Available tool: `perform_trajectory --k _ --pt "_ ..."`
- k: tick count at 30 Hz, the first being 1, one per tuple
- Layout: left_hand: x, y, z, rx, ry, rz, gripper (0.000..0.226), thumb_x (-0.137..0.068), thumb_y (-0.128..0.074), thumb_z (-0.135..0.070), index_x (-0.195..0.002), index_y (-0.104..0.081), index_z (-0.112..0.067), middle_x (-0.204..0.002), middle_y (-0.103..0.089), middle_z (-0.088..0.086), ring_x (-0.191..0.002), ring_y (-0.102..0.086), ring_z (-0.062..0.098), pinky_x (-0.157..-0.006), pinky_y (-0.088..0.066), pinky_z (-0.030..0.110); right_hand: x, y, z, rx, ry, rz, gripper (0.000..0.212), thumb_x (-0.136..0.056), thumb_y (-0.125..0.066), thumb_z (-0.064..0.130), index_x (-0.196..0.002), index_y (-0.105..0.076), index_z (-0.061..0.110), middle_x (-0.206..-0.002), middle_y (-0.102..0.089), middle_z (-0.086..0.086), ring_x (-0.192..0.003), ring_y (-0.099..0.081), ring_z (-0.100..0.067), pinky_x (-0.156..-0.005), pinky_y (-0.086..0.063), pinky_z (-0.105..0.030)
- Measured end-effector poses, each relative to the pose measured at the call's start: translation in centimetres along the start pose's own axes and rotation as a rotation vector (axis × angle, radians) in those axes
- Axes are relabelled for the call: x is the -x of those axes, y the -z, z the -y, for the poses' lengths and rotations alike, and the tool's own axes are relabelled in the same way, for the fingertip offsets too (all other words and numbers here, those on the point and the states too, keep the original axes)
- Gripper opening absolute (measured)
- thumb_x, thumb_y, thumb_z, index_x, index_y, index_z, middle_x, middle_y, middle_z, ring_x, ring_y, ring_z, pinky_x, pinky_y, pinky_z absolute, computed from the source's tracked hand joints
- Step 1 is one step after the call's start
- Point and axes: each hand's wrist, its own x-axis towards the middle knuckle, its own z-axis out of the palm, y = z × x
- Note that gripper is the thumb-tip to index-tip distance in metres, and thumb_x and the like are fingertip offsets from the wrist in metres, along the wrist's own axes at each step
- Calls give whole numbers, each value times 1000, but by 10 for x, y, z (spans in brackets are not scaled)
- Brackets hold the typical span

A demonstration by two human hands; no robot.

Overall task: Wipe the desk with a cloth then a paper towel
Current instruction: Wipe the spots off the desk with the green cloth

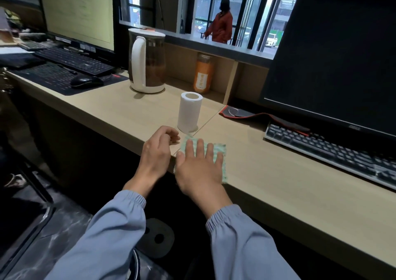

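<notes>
Cloth: your pale green patterned cloth (221, 149) lies flat on the light wooden bench (278, 172), right at its front edge and about midway along it.
Right grip: your right hand (199, 168) rests on top of the cloth, fingers straight and spread, palm pressing down. Nothing is pinched or curled round.
Left grip: your left hand (158, 149) sits just beside the cloth's left side at the front edge, fingers loosely curled and holding nothing.
Key relation: the cloth is directly beneath your right hand, so that hand drives the wipe. Its longer side seems to run from the front edge toward the back (your hand covers most of it, so this is a judgement).
Open bench: bare surface runs to the right along the front edge, toward the dark keyboard (332, 153).
Paper towel: the white roll of paper towel (190, 111) stands upright just behind both hands, a little nearer your left; it looks untouched.
Stage: cloth pass, judged in progress; the paper pass is not yet begun.
Watch: the glass kettle with white handle (147, 63) stands well behind, toward the back edge.
</notes>
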Motion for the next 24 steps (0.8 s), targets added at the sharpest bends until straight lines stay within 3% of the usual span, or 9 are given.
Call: perform_trajectory --k 4,7,10,17,24 --pt "-1 2 -5 -9 29 24 41 -89 -32 -26 -101 -70 -16 -96 -77 -1 -96 -73 8 -98 -56 43 21 -7 -27 200 77 -106 60 -109 -10 47 -162 8 23 -171 6 -8 -156 4 -34 -123 -6 -54" --pt "-1 2 -7 -1 50 31 43 -88 -31 -27 -101 -70 -15 -95 -78 -1 -93 -73 4 -99 -55 41 21 -8 -39 324 165 -233 63 -109 -19 50 -161 -7 18 -168 -15 -15 -152 -17 -40 -116 -22 -54" --pt "-1 1 -8 -18 51 29 43 -88 -31 -27 -100 -70 -15 -95 -77 1 -93 -73 5 -99 -55 41 7 -13 -29 323 235 -280 65 -109 -22 49 -159 -16 8 -163 -24 -25 -151 -19 -42 -121 -16 -52" --pt "-1 -1 -14 -80 73 25 38 -87 -31 -29 -95 -68 -22 -95 -77 0 -94 -72 7 -102 -52 46 -4 -21 -7 256 192 -269 74 -108 -30 49 -158 -7 -1 -165 -8 -31 -154 -7 -46 -123 -12 -53" --pt "10 -5 -18 -188 70 60 38 -91 -31 -31 -106 -66 -24 -103 -74 -4 -105 -69 6 -99 -53 46 21 -11 -64 322 301 -305 61 -109 -30 24 -160 -5 1 -165 -8 -30 -154 -9 -42 -124 -14 -47"
